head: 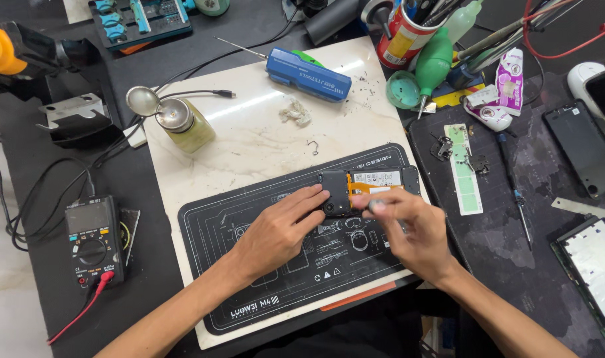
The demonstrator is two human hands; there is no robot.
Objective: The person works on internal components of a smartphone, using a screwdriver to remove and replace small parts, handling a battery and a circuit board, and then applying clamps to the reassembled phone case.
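An opened smartphone [372, 182] lies on a black work mat [263, 278], its back cover off, showing orange flex cable and a black camera block. My left hand [279, 229] rests flat on the mat with its fingertips steadying the phone's camera end. My right hand [408, 229] hovers just right of that spot, fingers pinched around a small grey tool tip [375, 205]; the hand is motion-blurred, so the tool's kind is unclear.
A blue electric screwdriver [308, 73] and a metal-topped liquid bottle [183, 122] lie on the white marble board [249, 142]. A multimeter [94, 242] sits at left. A green blower [434, 66], a tool can, a screwdriver [514, 182], and phone panels crowd the right side.
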